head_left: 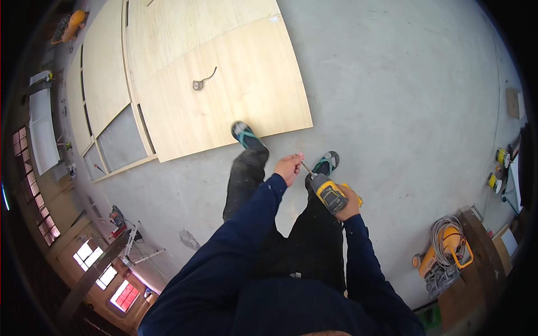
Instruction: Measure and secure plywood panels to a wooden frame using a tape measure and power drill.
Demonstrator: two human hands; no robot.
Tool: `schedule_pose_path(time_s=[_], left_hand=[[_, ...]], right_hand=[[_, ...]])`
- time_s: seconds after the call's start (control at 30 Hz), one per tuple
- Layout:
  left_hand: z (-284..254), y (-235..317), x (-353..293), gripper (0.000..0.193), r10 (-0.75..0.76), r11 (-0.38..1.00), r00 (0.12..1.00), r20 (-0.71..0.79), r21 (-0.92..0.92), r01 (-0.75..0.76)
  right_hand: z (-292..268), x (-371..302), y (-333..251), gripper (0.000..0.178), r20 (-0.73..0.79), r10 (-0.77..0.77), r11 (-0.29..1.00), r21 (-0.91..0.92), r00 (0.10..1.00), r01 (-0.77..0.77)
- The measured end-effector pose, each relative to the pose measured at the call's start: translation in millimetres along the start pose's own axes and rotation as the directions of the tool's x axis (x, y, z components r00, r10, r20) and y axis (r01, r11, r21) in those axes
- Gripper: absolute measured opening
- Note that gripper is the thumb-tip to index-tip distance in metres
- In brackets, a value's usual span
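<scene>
Between both hands (288, 168), yellow drill (330, 195)

No wording is legible. Markings (332, 194) on the yellow-and-black drill (326, 190) are too small to read, as is a small white label (273, 19) near the far right corner of the nearer plywood sheet (246, 73); dark lettering (430, 269) on the orange machine (427, 262) is blurred.

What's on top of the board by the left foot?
A tape measure and a small white patch. The left sandal overlaps the board, hiding whatever's beneath the sandal.
</scene>
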State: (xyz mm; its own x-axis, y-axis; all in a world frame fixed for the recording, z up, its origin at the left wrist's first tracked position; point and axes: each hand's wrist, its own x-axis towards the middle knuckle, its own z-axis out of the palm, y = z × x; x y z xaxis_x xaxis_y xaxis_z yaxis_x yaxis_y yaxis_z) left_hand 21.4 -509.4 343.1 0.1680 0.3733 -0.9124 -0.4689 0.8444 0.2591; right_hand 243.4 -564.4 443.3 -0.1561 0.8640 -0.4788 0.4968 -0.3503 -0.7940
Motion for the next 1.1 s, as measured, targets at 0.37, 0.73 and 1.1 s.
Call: schedule_pose_path(time_s=[0.37, 0.73, 1.1], left_hand=[[60.3, -29.7, 17.8, 0.018, 0.011, 0.992, 0.999, 0.047, -0.125, -0.005], [45.1, -10.5, 0.2, 0.025, -0.027, 0.938, 0.995, -0.096, -0.347, -0.008], [22.9, -8.9, -6.8, 0.025, 0.067, 0.978, 0.998, 0.010, -0.201, -0.063]], right_hand=[[-14.4, -21.8, 61.1, 0.038, -0.128, 0.093, 0.987, 0.142, 0.987, -0.075], [0.3, -12.7, 40.6, 0.047, -0.134, 0.001, 0.994, 0.110, 0.991, 0.013], [12.1, -19.9, 39.4, 0.042, -0.087, 0.073, 0.975, 0.215, 0.993, -0.053]])
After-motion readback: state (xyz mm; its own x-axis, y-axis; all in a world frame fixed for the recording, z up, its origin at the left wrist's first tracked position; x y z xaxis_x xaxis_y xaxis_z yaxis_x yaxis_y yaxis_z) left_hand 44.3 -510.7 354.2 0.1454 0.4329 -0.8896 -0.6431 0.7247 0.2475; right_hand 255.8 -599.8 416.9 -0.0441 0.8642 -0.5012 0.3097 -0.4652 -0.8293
